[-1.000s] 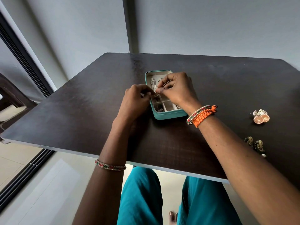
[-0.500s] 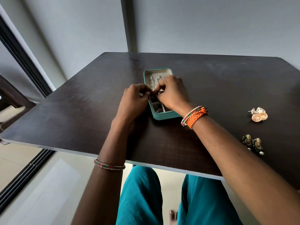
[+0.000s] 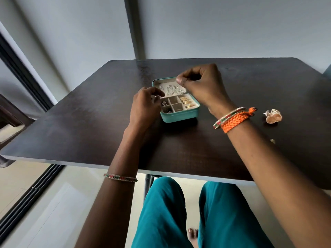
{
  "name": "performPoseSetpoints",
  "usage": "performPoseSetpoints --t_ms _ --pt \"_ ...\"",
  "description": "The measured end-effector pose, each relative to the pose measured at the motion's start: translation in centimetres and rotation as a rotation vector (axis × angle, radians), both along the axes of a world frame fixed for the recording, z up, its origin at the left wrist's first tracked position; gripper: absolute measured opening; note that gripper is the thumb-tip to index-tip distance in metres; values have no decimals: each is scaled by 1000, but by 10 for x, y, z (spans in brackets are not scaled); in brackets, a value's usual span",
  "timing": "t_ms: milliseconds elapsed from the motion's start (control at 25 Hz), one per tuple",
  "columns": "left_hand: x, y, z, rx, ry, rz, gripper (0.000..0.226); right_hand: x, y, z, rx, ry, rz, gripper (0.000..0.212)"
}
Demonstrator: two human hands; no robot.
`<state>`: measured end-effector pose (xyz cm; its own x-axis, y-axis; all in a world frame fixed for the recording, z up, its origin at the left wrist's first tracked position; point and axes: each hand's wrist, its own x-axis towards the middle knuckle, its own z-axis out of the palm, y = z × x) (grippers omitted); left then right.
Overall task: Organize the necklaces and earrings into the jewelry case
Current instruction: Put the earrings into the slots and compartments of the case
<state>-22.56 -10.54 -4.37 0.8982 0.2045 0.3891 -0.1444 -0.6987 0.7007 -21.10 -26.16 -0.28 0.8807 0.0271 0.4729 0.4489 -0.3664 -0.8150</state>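
A teal jewelry case point(image 3: 179, 116) lies open in the middle of the dark table point(image 3: 86, 122). Its flat lid holds silver pieces point(image 3: 172, 89), and gold earrings point(image 3: 187, 103) fill the right-hand compartments. My left hand point(image 3: 145, 108) sits at the case's left edge, its fingertips pinching a small silver earring point(image 3: 162, 98) over the left compartments. Raised over the lid's far right corner, my right hand point(image 3: 202, 85) has its fingers curled and thumb pressed to the forefinger. Whether it holds anything is hidden.
A pair of round gold earrings point(image 3: 273, 117) lies on the table to the right of my right wrist. A small bit of another piece point(image 3: 272, 141) peeks out behind my right forearm. The table's near edge runs above my knees.
My right hand has lifted off the compartments and moved back and to the right, uncovering the gold earrings in the case. My left hand has stayed at the case's left edge.
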Motion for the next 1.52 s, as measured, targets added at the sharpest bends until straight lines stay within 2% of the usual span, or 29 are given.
performPoseSetpoints --t_ms 120,240,320,480,680,760,880,1040,1120,1240,1320,1520 --pt "-18 -29 10 100 -182 14 21 -27 -38 8 -14 17 3 13" --pt "-46 -74 22 8 -321 -118 22 -54 -90 12 -51 58 -68 8" --pt "-62 -106 19 -68 -274 -261 23 -72 -125 12 -58 115 -113 7" --pt "-81 -153 -8 -29 -95 -408 20 -97 -173 -11 -154 247 -178 8" --pt "-83 -168 -17 -115 52 -366 21 -106 -185 -51 -254 354 -274 9" --pt "-81 -172 -19 -43 82 -328 24 -108 -182 -55 -238 360 -295 10" --pt "-80 -176 -21 180 131 -290 28 -113 -174 -57 -229 347 -331 3" --pt "-77 -175 -22 172 129 -310 23 -115 -164 -56 -231 350 -364 1" --pt "-75 -172 -24 10 122 -363 18 -116 -163 -54 -102 341 -322 3" --pt "-82 -166 -17 -488 94 -464 6 -124 -160 -42 104 329 -213 8" --pt "-95 -161 -5 -745 90 -518 7 -130 -154 -29 170 292 -156 10" --pt "-129 -143 21 -851 72 -571 12 -151 -127 -4 293 289 -46 14"
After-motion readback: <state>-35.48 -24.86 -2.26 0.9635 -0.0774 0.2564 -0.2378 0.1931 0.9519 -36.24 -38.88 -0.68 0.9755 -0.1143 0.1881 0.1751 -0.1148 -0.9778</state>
